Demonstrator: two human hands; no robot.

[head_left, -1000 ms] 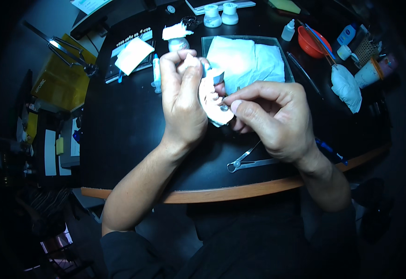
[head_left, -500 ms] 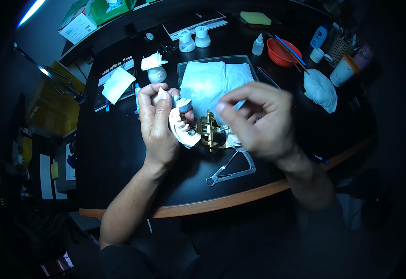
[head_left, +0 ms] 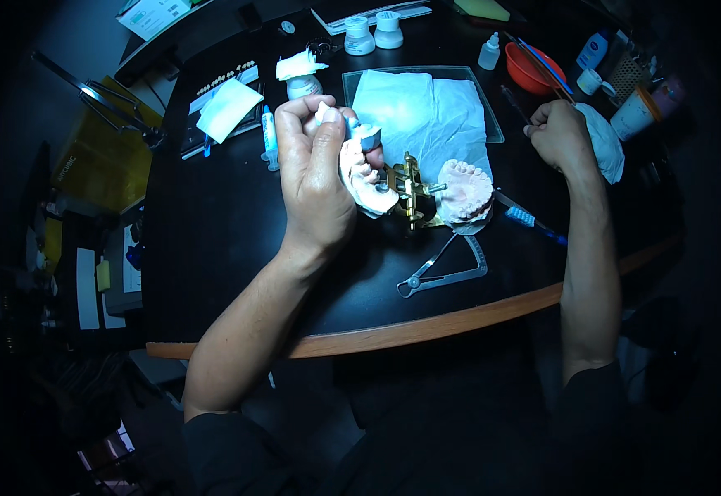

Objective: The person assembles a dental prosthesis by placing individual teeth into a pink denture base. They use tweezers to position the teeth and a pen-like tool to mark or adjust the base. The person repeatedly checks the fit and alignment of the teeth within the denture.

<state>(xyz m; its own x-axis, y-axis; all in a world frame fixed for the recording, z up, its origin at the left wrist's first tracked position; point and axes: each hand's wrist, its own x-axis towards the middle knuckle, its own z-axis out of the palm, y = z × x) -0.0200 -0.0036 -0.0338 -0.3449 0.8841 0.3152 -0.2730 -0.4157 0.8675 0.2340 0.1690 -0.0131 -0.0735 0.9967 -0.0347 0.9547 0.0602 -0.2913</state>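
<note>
My left hand (head_left: 315, 178) is closed on a small plaster die (head_left: 367, 136) with blue on it, its thumb against a small white tip (head_left: 322, 111). Below these fingers is a half-arch plaster dental cast (head_left: 364, 183), joined to a brass articulator (head_left: 411, 192); whether the hand also touches the cast is unclear. A pinkish-white full-arch cast (head_left: 465, 190) lies face up on the articulator's other side. Farther right, my right hand (head_left: 560, 136) is closed at the end of a slim dark tool (head_left: 514, 104), beside a crumpled white cloth (head_left: 602, 145).
A metal caliper (head_left: 447, 269) and a blue-handled knife (head_left: 525, 218) lie near the casts. Behind is a glass plate with white tissue (head_left: 418, 107). A red bowl (head_left: 534, 70), a dropper bottle (head_left: 489, 51), jars (head_left: 359, 37) and a syringe (head_left: 269, 136) stand or lie around.
My right hand has left the casts and moved right to the slim dark tool, uncovering the full-arch cast and the knife. My left hand still holds the die. The whole view has shifted.
</note>
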